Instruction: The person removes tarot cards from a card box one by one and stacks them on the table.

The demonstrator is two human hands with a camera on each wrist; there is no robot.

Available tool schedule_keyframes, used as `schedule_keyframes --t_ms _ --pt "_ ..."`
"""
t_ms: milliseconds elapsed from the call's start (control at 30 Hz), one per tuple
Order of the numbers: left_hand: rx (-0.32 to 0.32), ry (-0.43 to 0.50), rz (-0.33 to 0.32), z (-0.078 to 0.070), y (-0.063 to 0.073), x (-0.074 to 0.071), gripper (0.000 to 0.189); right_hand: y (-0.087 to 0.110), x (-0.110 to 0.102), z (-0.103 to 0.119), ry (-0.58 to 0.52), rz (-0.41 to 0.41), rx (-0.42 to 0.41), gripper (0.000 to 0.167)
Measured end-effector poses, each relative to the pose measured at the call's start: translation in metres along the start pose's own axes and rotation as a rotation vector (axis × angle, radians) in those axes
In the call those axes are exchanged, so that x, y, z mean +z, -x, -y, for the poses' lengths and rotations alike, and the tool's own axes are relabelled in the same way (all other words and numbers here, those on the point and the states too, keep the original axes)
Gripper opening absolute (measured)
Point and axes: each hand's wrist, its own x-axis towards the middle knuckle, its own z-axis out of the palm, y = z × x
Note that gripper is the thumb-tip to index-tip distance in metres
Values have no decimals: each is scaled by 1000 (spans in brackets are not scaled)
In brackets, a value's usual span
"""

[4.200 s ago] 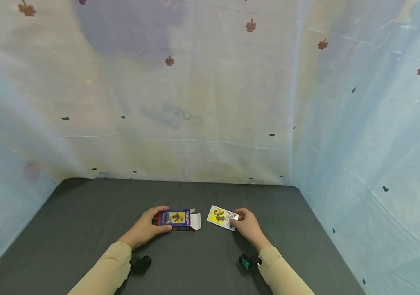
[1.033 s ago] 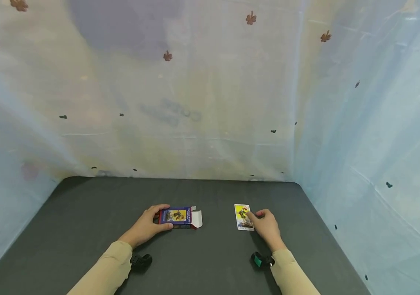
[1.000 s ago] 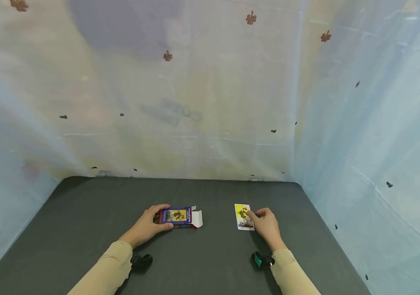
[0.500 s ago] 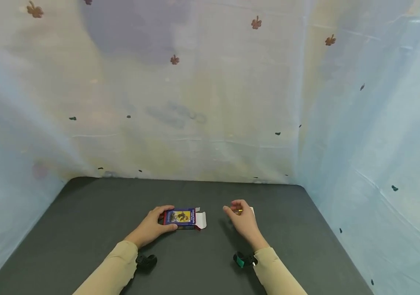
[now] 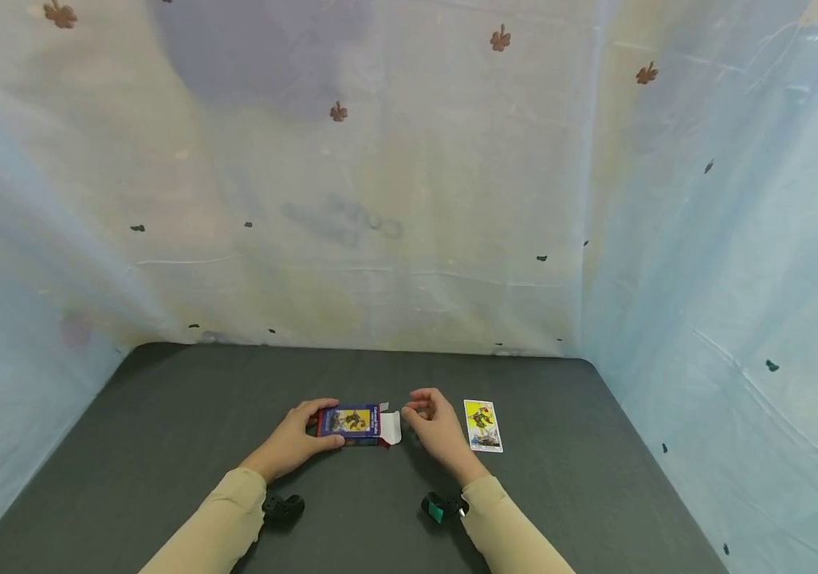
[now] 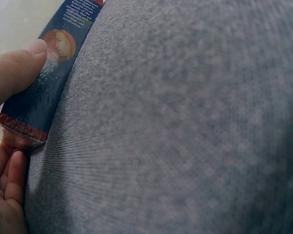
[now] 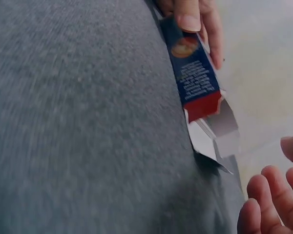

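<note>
A blue and red tarot card box point(image 5: 349, 423) lies on its back on the dark table. Its white end flap point(image 5: 391, 428) sticks out to the right. My left hand point(image 5: 292, 438) grips the box at its left end. In the left wrist view the thumb presses the printed side of the box point(image 6: 31, 105). My right hand point(image 5: 445, 437) hovers just right of the flap, holding nothing. The right wrist view shows its fingers point(image 7: 268, 195) loosely bent beside the unfolded flaps point(image 7: 202, 139). Right of that hand, one tarot card point(image 5: 483, 426) lies face up.
The dark grey cloth-like table point(image 5: 351, 518) reaches back to a pale plastic curtain point(image 5: 416, 199) with leaf prints. The curtain also hangs along both sides. Black straps with small devices point(image 5: 441, 507) sit at both wrists.
My right hand let go of the tarot card and moved left to the box's unfolded end. Earlier the card was shifted right and turned upright. My left hand kept its grip on the box.
</note>
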Motion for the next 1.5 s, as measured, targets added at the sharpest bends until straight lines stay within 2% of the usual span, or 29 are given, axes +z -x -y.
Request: schedule_keyframes --t_ms 133,233,533,800,1033,1400,1500 --pt "3 8 1 1 -1 1 76 5 3 18 -11 25 -8 27" --pt "10 11 5 2 -2 3 77 5 5 20 -4 30 -23 26" --pt "-11 6 -1 0 -1 2 75 -11 22 -18 6 62 -48 34" --pt "-21 3 10 1 1 2 76 -14 30 -24 46 53 -17 33" --pt "-9 4 0 1 -2 1 75 -15 32 -25 146 60 3 29" --pt "-7 2 11 2 -1 1 74 -17 38 -20 361 81 -61 23" --pt "0 2 10 1 -1 1 75 -18 37 -18 389 95 -70 22"
